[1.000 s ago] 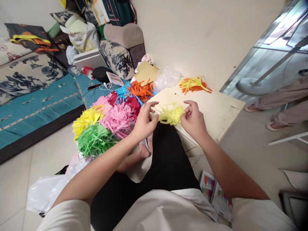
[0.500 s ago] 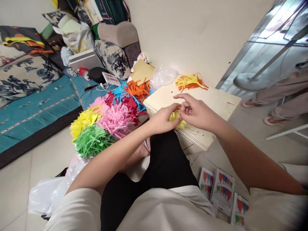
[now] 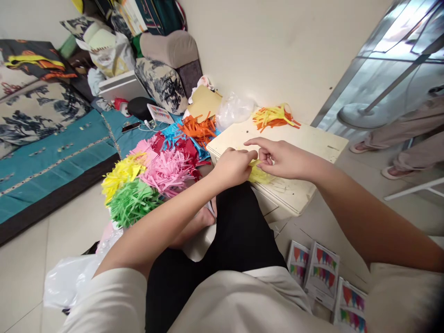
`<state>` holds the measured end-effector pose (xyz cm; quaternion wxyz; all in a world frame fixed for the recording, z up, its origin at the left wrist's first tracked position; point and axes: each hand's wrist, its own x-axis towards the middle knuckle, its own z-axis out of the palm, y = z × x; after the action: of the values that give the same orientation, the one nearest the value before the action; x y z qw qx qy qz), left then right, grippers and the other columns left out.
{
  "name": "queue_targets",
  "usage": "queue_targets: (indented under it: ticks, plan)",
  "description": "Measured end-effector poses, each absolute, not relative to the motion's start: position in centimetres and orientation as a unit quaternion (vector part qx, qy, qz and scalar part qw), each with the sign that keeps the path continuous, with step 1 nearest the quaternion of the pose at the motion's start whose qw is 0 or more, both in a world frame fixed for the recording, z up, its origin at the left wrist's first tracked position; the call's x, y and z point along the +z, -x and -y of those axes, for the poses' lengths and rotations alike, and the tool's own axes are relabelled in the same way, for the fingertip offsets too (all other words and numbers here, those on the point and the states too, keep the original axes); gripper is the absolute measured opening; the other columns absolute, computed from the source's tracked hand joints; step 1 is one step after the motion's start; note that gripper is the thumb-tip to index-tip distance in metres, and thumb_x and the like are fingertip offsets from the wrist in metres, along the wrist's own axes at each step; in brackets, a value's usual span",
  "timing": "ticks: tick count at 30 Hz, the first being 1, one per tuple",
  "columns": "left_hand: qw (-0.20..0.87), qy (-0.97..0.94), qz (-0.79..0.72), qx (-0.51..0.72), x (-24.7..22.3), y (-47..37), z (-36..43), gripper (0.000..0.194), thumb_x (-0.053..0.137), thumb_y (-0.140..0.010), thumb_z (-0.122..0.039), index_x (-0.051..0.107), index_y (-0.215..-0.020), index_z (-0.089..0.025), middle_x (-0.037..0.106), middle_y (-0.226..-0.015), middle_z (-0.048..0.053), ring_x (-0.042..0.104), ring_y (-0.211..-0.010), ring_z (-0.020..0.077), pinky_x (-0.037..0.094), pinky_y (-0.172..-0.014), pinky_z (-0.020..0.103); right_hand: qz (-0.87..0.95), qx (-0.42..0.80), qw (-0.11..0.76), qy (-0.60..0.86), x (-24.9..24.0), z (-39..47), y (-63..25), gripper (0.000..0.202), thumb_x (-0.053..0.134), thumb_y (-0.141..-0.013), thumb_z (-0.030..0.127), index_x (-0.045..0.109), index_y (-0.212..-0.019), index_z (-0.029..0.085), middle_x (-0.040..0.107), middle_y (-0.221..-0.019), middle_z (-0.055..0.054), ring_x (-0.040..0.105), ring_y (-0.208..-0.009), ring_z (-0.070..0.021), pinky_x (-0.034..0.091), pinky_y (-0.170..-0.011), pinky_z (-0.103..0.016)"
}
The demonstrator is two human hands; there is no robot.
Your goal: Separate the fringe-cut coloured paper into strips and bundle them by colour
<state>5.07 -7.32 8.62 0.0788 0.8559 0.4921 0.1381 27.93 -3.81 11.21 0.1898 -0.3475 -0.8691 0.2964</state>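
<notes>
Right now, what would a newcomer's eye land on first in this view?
Probably the heap of fringed paper left of the person's knees, with the pink fringe behind the green fringe and beside the yellow fringe. Next, the left hand and right hand, close together over pale yellow strips at the near edge of the cream tabletop.

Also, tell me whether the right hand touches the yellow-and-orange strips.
Apart. The head view shows bare tabletop between the right hand and the yellow-and-orange strips.
</notes>
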Motion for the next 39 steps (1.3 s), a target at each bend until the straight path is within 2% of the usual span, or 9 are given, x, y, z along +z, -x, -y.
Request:
queue_targets:
  ticks: [5, 10, 13, 19, 23, 30, 33, 36, 39]
  plan:
    - [0.085, -0.833, -0.497, 0.227, 8.9, -4.7, 6.5, 0.014, 0.066, -0.097, -0.018, 0.076, -0.105, -0.023, 0.086, -0.111, 0.013, 0.081, -0.115, 0.0371, 0.058, -0.112, 0.051, 0.858, 0.256, 0.225, 0.384, 9.4, 2.2, -28.8, 0.070, 0.082, -0.083, 0.025, 0.077, -0.153, 0.030, 0.071, -0.085, 0.001, 0.063, -0.078, -0.0240, 0.047, -0.078, -0.036]
    - [0.236, -0.786, -0.468, 0.328, 8.7, -4.0, 5.1, 0.009, 0.064, -0.102, -0.019, 0.071, -0.099, -0.023, 0.078, -0.092, 0.004, 0.073, -0.091, 0.0261, 0.057, -0.096, 0.040, 0.802, 0.249, 0.321, 0.439, 7.0, 0.5, -27.6, 0.021, 0.082, -0.085, 0.033, 0.085, -0.104, 0.025, 0.076, -0.099, -0.006, 0.067, -0.092, -0.0258, 0.052, -0.083, -0.038]
    - [0.269, -0.761, -0.473, 0.353, 8.4, -3.3, 4.5, 0.013, 0.065, -0.100, -0.014, 0.071, -0.106, -0.024, 0.075, -0.089, 0.003, 0.071, -0.089, 0.0250, 0.056, -0.097, 0.039, 0.783, 0.275, 0.336, 0.445, 6.6, -0.2, -27.4, 0.015, 0.080, -0.085, 0.037, 0.083, -0.090, 0.024, 0.082, -0.103, -0.008, 0.070, -0.096, -0.0267, 0.055, -0.083, -0.039]
    - [0.147, -0.792, -0.503, 0.314, 7.4, -1.8, 3.9, 0.041, 0.062, -0.087, -0.004, 0.070, -0.120, -0.026, 0.077, -0.111, 0.011, 0.076, -0.111, 0.0371, 0.055, -0.108, 0.048, 0.793, 0.332, 0.248, 0.446, 7.8, -1.0, -29.5, 0.014, 0.079, -0.088, 0.035, 0.087, -0.090, 0.023, 0.081, -0.087, -0.004, 0.069, -0.082, -0.0228, 0.053, -0.078, -0.038]
    - [0.170, -0.772, -0.509, 0.342, 6.0, -1.5, 2.9, 0.043, 0.064, -0.085, -0.005, 0.072, -0.121, -0.027, 0.077, -0.113, 0.011, 0.076, -0.120, 0.0371, 0.056, -0.112, 0.047, 0.768, 0.414, 0.208, 0.442, 7.2, -1.9, -30.4, 0.016, 0.083, -0.087, 0.035, 0.082, -0.077, 0.022, 0.079, -0.080, -0.004, 0.069, -0.076, -0.0215, 0.055, -0.074, -0.036]
    - [0.557, -0.560, -0.488, 0.371, 2.9, -2.5, 1.5, 0.012, 0.080, -0.085, -0.025, 0.075, -0.095, -0.021, 0.075, -0.084, 0.001, 0.076, -0.078, 0.0212, 0.064, -0.087, 0.036, 0.555, 0.642, 0.282, 0.449, 5.1, -1.6, -30.0, 0.012, 0.087, -0.078, 0.022, 0.075, -0.079, 0.024, 0.081, -0.082, -0.009, 0.082, -0.087, -0.0303, 0.072, -0.089, -0.044]
    - [0.640, -0.531, -0.440, 0.339, 1.9, -3.2, 1.8, 0.034, 0.100, -0.077, -0.042, 0.079, -0.086, -0.016, 0.083, -0.086, 0.006, 0.080, -0.084, 0.0223, 0.064, -0.092, 0.035, 0.488, 0.689, 0.298, 0.446, 4.7, -1.2, -30.1, 0.015, 0.083, -0.075, 0.014, 0.074, -0.083, 0.024, 0.082, -0.084, -0.011, 0.083, -0.089, -0.0297, 0.074, -0.087, -0.040]
    - [0.664, -0.510, -0.412, 0.359, 1.7, -3.7, 2.0, 0.039, 0.106, -0.067, -0.035, 0.083, -0.091, -0.015, 0.089, -0.094, 0.009, 0.085, -0.095, 0.0263, 0.065, -0.102, 0.038, 0.477, 0.702, 0.301, 0.435, 4.5, -1.2, -31.1, 0.018, 0.083, -0.074, 0.013, 0.075, -0.087, 0.022, 0.082, -0.085, -0.010, 0.079, -0.078, -0.0247, 0.071, -0.070, -0.033]
    - [0.711, -0.440, -0.381, 0.394, 2.0, -4.1, 2.1, 0.035, 0.097, -0.073, -0.030, 0.083, -0.101, -0.015, 0.092, -0.105, 0.012, 0.089, -0.113, 0.0326, 0.066, -0.114, 0.044, 0.515, 0.694, 0.269, 0.425, 4.5, -1.3, -32.4, 0.024, 0.093, -0.074, 0.019, 0.074, -0.088, 0.023, 0.077, -0.078, -0.005, 0.065, -0.061, -0.0168, 0.054, -0.048, -0.025]
